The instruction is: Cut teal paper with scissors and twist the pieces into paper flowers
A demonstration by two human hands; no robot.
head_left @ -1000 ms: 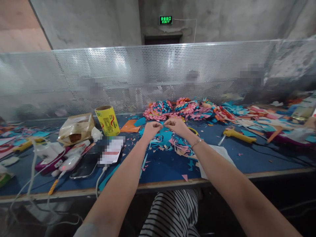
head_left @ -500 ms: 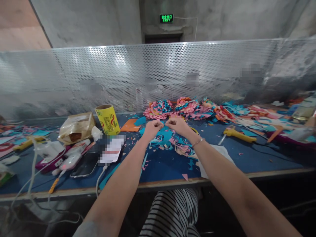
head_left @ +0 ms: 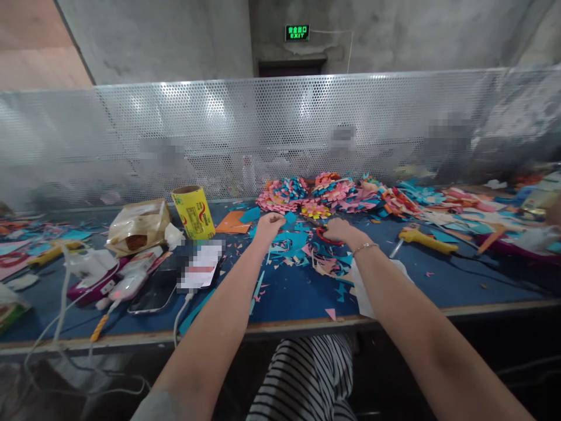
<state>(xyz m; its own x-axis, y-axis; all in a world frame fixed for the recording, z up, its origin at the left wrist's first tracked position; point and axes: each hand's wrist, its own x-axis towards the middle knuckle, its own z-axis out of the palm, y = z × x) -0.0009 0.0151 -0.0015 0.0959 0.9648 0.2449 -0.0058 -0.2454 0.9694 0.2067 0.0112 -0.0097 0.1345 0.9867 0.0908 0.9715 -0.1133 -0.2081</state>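
Observation:
My left hand (head_left: 270, 224) is closed, pinching a small piece of blue paper (head_left: 290, 218) between its fingertips. To the right, my right hand (head_left: 342, 231) grips scissors by their red handles (head_left: 325, 237). Their blades point left toward the blue paper, a little apart from it. Below both hands lies a heap of blue paper scraps (head_left: 289, 242), with pink and cream cuttings (head_left: 326, 266) beside it. Pink, blue and yellow paper flowers (head_left: 280, 196) stand bunched just beyond the hands.
Left stand a yellow cardboard tube (head_left: 193, 213), a brown paper bag (head_left: 139, 227), phones (head_left: 153, 289) and cables. A yellow glue gun (head_left: 427, 241) lies right, near more paper pieces (head_left: 464, 199). A perforated metal screen (head_left: 280, 123) runs along the table's back.
My hands have moved apart. The right one has shifted right and now holds the red-handled scissors, while the left keeps near its place with blue paper showing at its fingertips.

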